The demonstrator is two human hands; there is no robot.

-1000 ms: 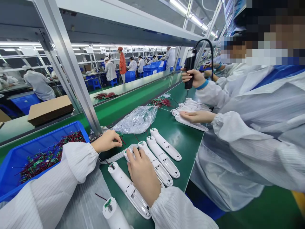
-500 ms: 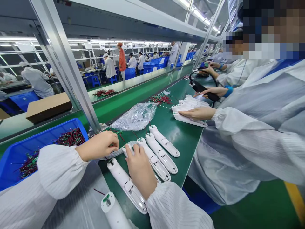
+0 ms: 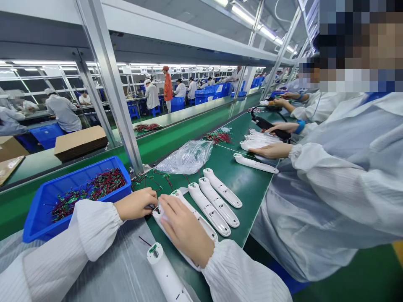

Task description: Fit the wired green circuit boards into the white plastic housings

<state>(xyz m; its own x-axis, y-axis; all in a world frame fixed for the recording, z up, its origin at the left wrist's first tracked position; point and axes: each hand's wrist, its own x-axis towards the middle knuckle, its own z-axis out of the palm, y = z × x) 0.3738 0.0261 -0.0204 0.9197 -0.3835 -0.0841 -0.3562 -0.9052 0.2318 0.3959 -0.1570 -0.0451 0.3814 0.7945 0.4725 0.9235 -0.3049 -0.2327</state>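
My left hand [image 3: 137, 204] is closed, its fingertips pinched at the head of a white plastic housing; whatever they hold is hidden. Over that same white plastic housing [image 3: 186, 256] lies my right hand [image 3: 187, 228], fingers stretched out and touching its upper end. Just right of it, partly covered by the hand, is another housing [image 3: 204, 224]. Several more housings [image 3: 209, 207] lie slanted side by side, open side up, with green circuit boards in their heads. Nearer me, a separate housing [image 3: 166, 272] has a dark red wire sticking out of its head.
A blue bin [image 3: 40, 212] of small wired circuit boards stands at left. Behind the housings lie a clear plastic bag [image 3: 189, 157] and a wire pile [image 3: 218, 137]. A metal post [image 3: 121, 96] rises beside the bin. At right, a co-worker's hand [image 3: 273, 151] rests on more housings.
Both hands have moved from the farther housing onto the nearer one. The view has shifted a little left. The co-worker's hand has moved off one housing, which now lies apart.
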